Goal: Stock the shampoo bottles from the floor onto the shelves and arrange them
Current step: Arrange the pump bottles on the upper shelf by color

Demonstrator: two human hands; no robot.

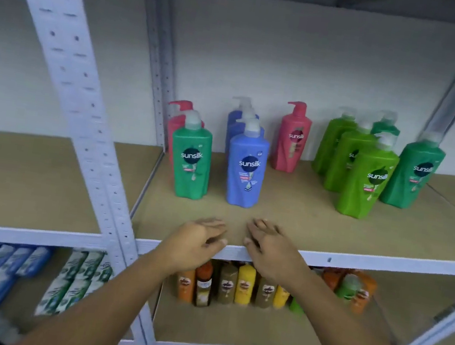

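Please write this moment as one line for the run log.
phase: between bottles | left hand: empty, open, at shelf edge | right hand: empty, open, at shelf edge | nearest: blue bottle, upright | green bottle beside it

Tan shelf board [301, 223] edged in white; pink bottle [292, 140], blue bottle [245, 172], dark green bottle [191, 164], lime green bottle [364, 185]; below, orange, brown and yellow bottles [243, 287].

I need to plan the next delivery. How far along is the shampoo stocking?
Done: pump bottles stand in colour rows on the shelf, blue and light green. In hand: nothing; left hand and right hand are empty. Left: colours still mixed; the floor is out of view.
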